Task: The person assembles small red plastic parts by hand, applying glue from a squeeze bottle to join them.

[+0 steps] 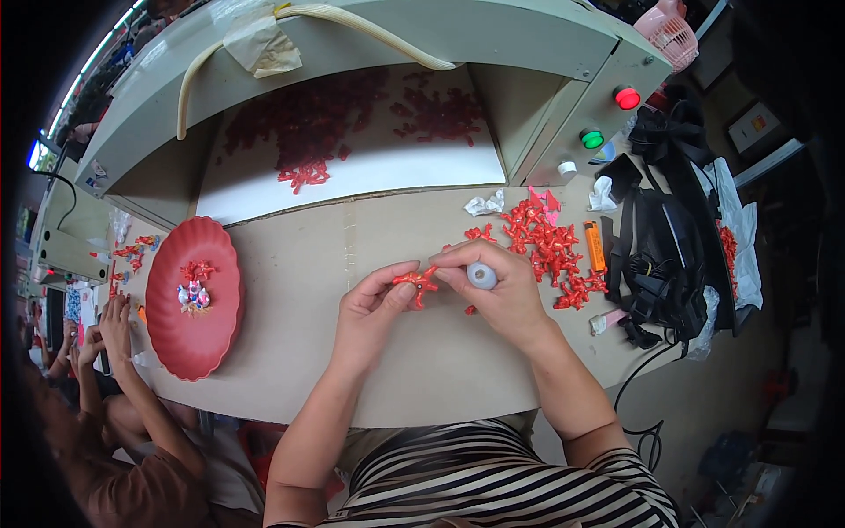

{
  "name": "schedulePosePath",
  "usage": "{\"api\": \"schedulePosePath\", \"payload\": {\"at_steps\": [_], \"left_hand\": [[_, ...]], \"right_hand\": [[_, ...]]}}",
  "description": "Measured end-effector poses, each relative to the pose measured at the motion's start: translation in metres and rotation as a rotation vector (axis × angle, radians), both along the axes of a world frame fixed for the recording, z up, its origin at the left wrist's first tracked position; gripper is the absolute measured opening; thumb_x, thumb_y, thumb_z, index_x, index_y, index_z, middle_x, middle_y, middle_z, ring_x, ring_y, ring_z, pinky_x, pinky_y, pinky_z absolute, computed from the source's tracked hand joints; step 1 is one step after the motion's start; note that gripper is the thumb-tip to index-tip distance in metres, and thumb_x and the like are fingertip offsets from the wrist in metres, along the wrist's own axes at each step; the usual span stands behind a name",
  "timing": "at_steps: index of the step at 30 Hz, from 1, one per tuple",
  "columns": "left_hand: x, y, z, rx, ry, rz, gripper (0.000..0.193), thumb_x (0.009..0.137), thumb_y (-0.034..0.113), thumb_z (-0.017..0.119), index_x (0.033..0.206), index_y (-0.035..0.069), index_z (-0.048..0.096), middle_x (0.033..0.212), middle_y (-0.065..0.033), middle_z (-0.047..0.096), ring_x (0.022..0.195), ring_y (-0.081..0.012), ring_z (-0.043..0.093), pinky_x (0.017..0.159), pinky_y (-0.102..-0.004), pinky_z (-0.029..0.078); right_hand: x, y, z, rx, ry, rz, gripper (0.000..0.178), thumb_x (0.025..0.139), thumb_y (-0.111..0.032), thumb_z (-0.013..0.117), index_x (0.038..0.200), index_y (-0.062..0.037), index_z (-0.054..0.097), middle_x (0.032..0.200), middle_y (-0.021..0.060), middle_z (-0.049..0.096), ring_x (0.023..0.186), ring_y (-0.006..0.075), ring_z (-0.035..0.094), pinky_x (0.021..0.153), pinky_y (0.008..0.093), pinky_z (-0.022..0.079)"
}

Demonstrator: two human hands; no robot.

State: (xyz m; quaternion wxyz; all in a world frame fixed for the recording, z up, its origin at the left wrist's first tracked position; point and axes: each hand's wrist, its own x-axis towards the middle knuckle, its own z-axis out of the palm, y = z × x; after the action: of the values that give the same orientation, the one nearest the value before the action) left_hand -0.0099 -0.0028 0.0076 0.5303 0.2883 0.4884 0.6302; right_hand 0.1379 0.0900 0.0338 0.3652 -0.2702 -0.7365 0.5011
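Note:
Over the middle of the bench, my left hand [371, 310] is closed around a small glossy red figurine [415, 283], pinched between thumb and fingers. My right hand [500, 289] meets it from the right, fingertips at the figurine's upper edge. A tool or small bottle with a rounded pale grey end [481, 275] is gripped in that hand; its tip is hidden behind the fingers. Just beyond my right hand lies a loose pile of similar red figurines [547, 242]. A tiny red piece [470, 310] rests on the bench beneath my hands.
At left stands a scalloped red dish [195, 356] with several red and painted pieces. A machine housing [546, 97] spans the back, red parts [326, 123] spread inside. An orange oblong item [595, 246] and black bag [664, 238] lie right. A co-worker [132, 440] sits left.

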Motion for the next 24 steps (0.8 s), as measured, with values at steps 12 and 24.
{"api": "schedulePosePath", "payload": {"at_steps": [12, 24], "left_hand": [[-0.0013, -0.0009, -0.0006, -0.023, -0.029, -0.007, 0.027, 0.084, 0.008, 0.057, 0.11, 0.001, 0.056, 0.094, -0.0047, 0.061, 0.081, -0.0092, 0.056, 0.075, -0.024, 0.047], [-0.0037, -0.0004, 0.0004, -0.013, -0.197, -0.019, 0.02, 0.086, 0.006, 0.054, 0.106, 0.001, 0.054, 0.093, -0.0067, 0.061, 0.083, -0.011, 0.057, 0.073, -0.026, 0.048]], "right_hand": [[0.0014, 0.0009, 0.0042, 0.056, -0.055, 0.04, 0.018, 0.073, 0.0, 0.063, 0.09, -0.0037, 0.062, 0.086, 0.0073, 0.063, 0.079, 0.0179, 0.06, 0.07, 0.0277, 0.047], [0.0011, 0.0046, 0.0002, 0.205, -0.024, 0.085, 0.016, 0.074, -0.001, 0.063, 0.09, -0.004, 0.063, 0.087, 0.0068, 0.06, 0.081, 0.0194, 0.059, 0.069, 0.0281, 0.047]]}}
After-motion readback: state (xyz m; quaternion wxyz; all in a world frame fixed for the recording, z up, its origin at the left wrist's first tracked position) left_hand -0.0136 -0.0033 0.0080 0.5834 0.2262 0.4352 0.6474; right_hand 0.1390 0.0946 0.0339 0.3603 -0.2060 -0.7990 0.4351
